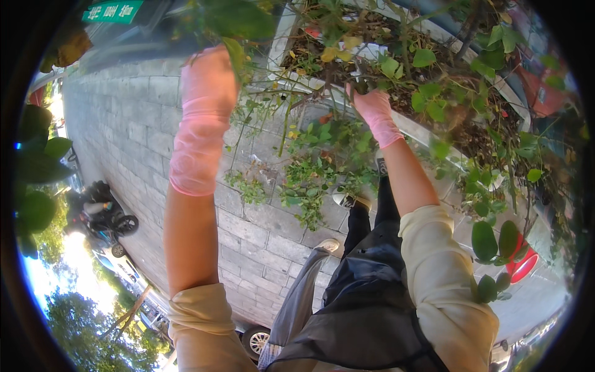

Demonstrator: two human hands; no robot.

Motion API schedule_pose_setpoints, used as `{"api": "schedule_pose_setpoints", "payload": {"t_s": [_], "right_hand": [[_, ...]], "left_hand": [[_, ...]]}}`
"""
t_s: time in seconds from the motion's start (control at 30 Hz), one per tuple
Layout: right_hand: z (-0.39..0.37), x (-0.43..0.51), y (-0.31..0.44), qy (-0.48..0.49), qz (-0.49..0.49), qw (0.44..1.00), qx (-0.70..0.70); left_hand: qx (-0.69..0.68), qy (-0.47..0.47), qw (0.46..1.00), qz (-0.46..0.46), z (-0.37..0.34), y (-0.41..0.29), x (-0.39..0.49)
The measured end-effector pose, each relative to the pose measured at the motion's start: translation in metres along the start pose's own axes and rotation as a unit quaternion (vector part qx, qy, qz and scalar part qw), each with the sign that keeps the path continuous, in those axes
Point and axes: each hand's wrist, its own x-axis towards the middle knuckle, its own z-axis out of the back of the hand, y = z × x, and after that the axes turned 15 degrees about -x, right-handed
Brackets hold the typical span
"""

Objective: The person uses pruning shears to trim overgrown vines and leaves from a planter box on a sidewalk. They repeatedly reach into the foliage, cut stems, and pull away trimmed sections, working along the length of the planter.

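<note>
My left hand (pixel 211 76), in a long pink glove, reaches up among the leaves (pixel 237 21) at the top of the view. Its fingers are blurred and partly behind foliage, so what it holds cannot be seen. My right hand (pixel 374 107), also gloved in pink, is closed around a dark hand tool (pixel 361 86) with a light tip, possibly pruning shears. It is over the pale edging (pixel 399 122) of a planting bed, among thin stems. Leafy cuttings (pixel 307 181) lie on the paving below it, close to my shoes (pixel 346 200).
Leafy branches (pixel 432 100) hang over the bed soil (pixel 458 116) on the right. A red round object (pixel 523 262) stands at the right. Another person's grey-clad leg (pixel 300 295) is beside me. A motorcycle (pixel 109 218) and a car wheel (pixel 256 340) are at left and below.
</note>
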Motion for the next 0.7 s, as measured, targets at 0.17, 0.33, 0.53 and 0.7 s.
{"api": "schedule_pose_setpoints", "payload": {"t_s": [0.17, 0.33, 0.53, 0.7], "right_hand": [[0.02, -0.008, 0.016, -0.058, -0.022, 0.996, -0.059], [0.045, -0.002, 0.022, -0.023, -0.045, 0.996, 0.068], [0.055, 0.01, 0.015, 0.075, 0.003, 0.995, -0.062], [0.058, 0.008, 0.0, 0.101, 0.056, 0.986, -0.123]], "left_hand": [[-0.041, 0.014, 0.998, 0.038, 0.0, 0.001, -0.005], [-0.079, -0.016, 0.996, 0.037, -0.007, 0.008, -0.007], [-0.128, -0.039, 0.991, 0.024, -0.012, -0.009, -0.01], [-0.07, -0.02, 0.996, -0.046, -0.003, -0.057, -0.009]]}}
